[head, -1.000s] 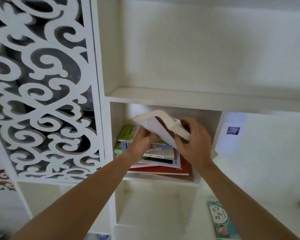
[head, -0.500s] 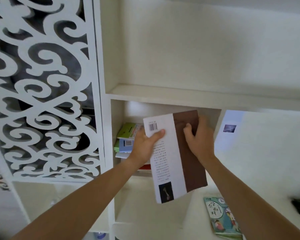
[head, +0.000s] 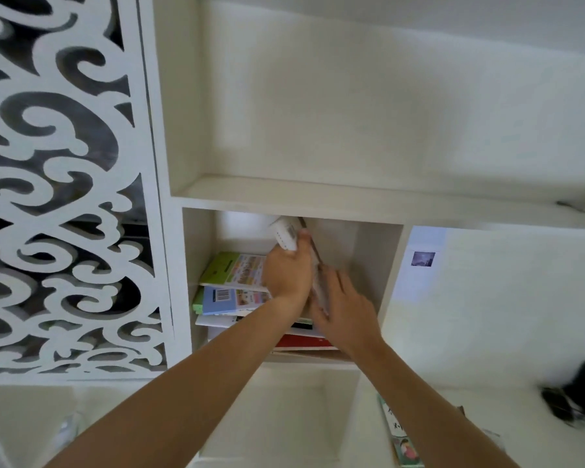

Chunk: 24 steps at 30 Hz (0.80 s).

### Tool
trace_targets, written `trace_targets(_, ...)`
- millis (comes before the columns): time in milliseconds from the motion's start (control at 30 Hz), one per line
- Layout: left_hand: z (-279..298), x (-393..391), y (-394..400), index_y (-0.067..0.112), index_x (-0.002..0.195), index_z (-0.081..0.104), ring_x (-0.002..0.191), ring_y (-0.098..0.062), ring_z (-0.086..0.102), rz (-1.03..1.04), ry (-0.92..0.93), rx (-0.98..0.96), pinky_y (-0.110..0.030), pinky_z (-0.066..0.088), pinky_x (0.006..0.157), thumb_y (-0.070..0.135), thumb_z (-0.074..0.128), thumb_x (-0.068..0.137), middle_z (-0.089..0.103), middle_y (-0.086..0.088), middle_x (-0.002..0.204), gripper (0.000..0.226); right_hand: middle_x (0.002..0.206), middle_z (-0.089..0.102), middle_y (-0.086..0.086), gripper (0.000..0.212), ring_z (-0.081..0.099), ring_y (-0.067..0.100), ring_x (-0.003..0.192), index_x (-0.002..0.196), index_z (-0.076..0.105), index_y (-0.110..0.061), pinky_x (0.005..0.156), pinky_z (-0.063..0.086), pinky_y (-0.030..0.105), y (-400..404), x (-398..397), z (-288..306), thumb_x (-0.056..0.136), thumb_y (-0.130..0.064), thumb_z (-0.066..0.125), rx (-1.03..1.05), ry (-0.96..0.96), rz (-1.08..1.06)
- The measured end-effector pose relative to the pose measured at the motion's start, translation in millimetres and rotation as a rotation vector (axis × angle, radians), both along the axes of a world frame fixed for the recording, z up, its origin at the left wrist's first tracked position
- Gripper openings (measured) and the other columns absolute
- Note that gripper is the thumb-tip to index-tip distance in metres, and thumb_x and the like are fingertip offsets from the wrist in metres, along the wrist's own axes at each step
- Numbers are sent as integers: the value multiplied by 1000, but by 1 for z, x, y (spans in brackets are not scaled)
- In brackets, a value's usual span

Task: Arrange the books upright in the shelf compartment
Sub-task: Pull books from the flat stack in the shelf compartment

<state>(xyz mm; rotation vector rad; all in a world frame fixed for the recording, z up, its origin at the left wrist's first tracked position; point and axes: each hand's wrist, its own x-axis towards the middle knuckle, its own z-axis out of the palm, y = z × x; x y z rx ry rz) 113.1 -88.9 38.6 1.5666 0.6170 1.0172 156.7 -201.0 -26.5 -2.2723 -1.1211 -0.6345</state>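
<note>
So, from the head view, your book [head: 286, 236] stands edge-on and tilted in the compartment [head: 368, 258], above the flat stack [head: 232, 285]. It's a thin paperback, light and floppy, so take it low near the spine, not at a corner that will bend. Your left hand [head: 287, 271] curls round its upper edge, thumb on the cover. Your right hand [head: 343, 309] lies with fingers [head: 335, 282] nearly straight, seemingly pressing the other face, though blur hides the contact.
</note>
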Motion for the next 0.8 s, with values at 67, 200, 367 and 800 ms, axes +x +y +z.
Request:
trace_targets(67,-3,12,-2,27,72,59,69,-10,61,-92,98,33,-27,49,62,62,50,97,62,8,72,44,140,52,-1,72,69,17,91,155,25,-25,73,59,26,-5,7,-14,96,-53,56,-135,41,-94)
trace_targets(200,-22,27,-9,23,106,69,104,-23,69,-475,225,98,-39,56,95,48,59,98,73,-4,111,28,136,56,7,67,69,27,106,154,23,-15,87,60,37,-6,7,-35,101,-34,59,-122,272,-374)
trace_targets(367,-36,37,-22,31,157,32,129,-16,54,-752,355,449,-35,45,111,32,66,93,57,2,144,72,102,65,-1,24,67,18,85,119,55,-16,69,52,28,-16,14,-28,104,-35,52,-99,372,-640)
trace_targets(800,-50,55,-20,26,160,19,131,-27,52,-677,333,551,-45,47,111,10,61,93,49,-8,147,81,101,71,1,21,69,18,83,113,64,-17,79,59,31,-9,28,-33,107,-25,46,30,504,-587)
